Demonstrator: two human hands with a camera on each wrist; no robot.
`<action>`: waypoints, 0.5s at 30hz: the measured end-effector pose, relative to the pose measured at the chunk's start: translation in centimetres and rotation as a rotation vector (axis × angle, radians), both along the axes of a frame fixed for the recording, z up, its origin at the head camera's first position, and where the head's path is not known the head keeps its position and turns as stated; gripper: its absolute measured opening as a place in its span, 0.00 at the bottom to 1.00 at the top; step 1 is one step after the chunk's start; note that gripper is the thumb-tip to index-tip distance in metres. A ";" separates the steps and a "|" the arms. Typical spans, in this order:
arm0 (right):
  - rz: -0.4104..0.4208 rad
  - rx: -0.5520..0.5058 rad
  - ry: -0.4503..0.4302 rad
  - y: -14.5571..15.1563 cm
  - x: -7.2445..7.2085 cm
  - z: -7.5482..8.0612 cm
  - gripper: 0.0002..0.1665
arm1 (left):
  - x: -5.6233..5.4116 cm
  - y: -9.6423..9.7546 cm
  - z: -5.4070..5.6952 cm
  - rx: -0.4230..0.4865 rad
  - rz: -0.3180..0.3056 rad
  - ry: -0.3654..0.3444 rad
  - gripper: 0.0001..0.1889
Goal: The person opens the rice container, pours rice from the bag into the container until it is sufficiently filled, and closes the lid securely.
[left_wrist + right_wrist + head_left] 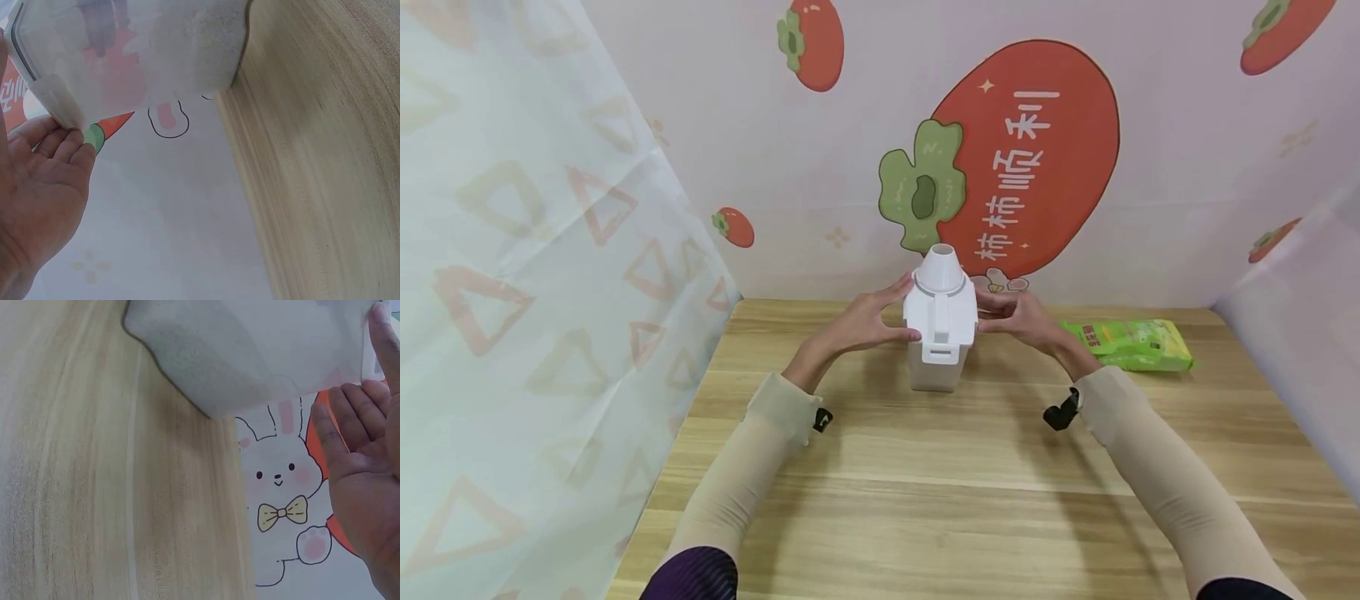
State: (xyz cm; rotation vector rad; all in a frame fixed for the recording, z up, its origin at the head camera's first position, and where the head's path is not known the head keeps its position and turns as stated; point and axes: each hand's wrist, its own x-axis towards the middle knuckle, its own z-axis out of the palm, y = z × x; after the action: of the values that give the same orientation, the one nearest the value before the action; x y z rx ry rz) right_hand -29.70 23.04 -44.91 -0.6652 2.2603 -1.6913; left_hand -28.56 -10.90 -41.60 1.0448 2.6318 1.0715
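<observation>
A white plastic storage container (pixel 934 367), with a pale lid and a cone-shaped cap (pixel 940 271) on top, stands upright on the wooden table. A slotted clasp hangs at the lid's front. My left hand (pixel 861 323) grips the lid's left side, thumb at the front and fingers toward the back. On the opposite side my right hand (pixel 1026 321) holds the lid the same way. The left wrist view shows curled fingers (pixel 59 147) touching the lid's edge below the translucent wall (pixel 156 50). Some grainy, pale contents appear low inside the container (pixel 187 369).
A green plastic packet (pixel 1135 344) lies on the table (pixel 917 517) to the right, behind my right wrist. A printed sheet with red persimmons (pixel 1037 167) covers the back wall, close behind the container. Another patterned sheet (pixel 550 333) hangs along the left side.
</observation>
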 end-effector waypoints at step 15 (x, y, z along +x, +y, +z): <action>0.018 -0.021 0.068 0.0 0.0 -0.5 0.38 | 0.1 0.1 -0.2 0.004 0.011 0.005 0.54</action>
State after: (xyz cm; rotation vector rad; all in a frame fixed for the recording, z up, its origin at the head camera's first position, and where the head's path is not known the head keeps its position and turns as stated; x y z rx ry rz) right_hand -29.68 23.05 -45.37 -0.7566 2.2783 -1.7120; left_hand -28.49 -10.82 -41.76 1.0365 2.6433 1.0788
